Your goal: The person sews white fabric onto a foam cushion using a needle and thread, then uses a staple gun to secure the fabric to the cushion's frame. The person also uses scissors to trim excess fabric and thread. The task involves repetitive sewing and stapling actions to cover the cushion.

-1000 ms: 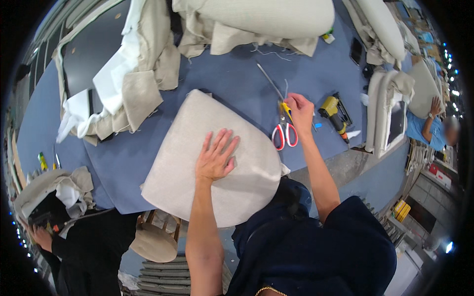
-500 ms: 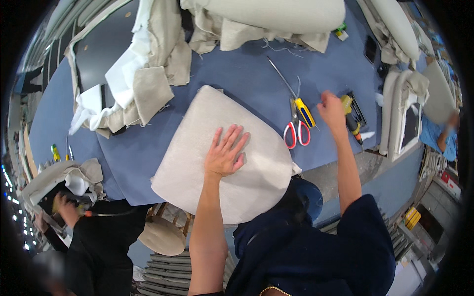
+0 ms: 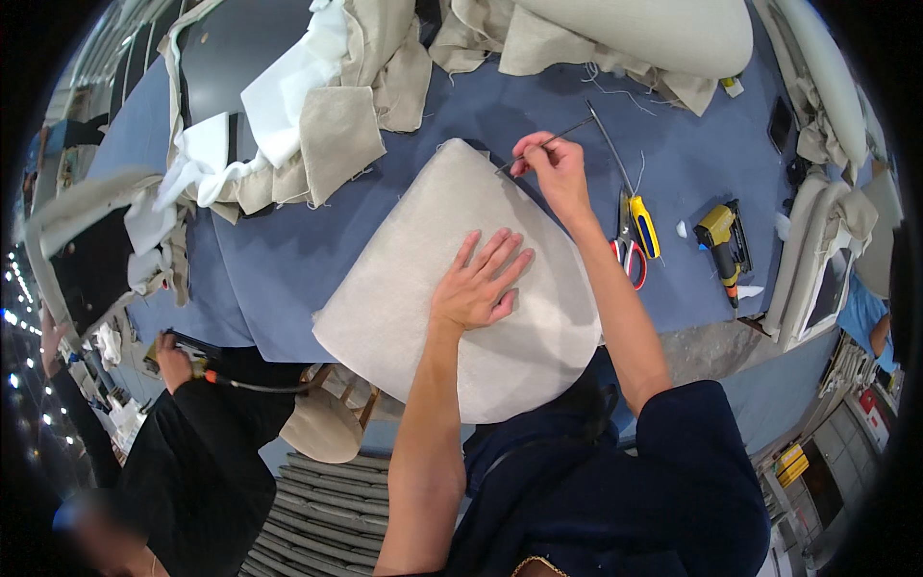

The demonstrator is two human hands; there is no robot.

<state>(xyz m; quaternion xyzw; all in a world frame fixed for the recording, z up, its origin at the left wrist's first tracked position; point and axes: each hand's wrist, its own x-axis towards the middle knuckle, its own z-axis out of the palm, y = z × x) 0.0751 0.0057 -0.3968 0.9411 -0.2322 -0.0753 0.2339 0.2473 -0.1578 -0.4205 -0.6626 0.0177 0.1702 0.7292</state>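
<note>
A beige upholstered cushion, rounded at the near side and narrowing at the far end, lies on the blue-covered table. My left hand rests flat on its top with the fingers spread. Over the cushion's far right edge, my right hand pinches a thin metal rod, whose lower end is near the fabric; I cannot tell whether it touches. Right of my right forearm lie scissors with red and white handles, a yellow-handled screwdriver and a yellow and black staple gun.
Partly covered upholstered pieces with loose cloth and white padding stand at the back left. Another pale cushion lies at the back, and a phone at far right. At left, a co-worker's hand holds an air tool.
My right hand has moved left from beside the staple gun to the cushion's far edge, and the thin rod now shows in it. My left hand stays flat. The co-worker's upholstered piece has been raised.
</note>
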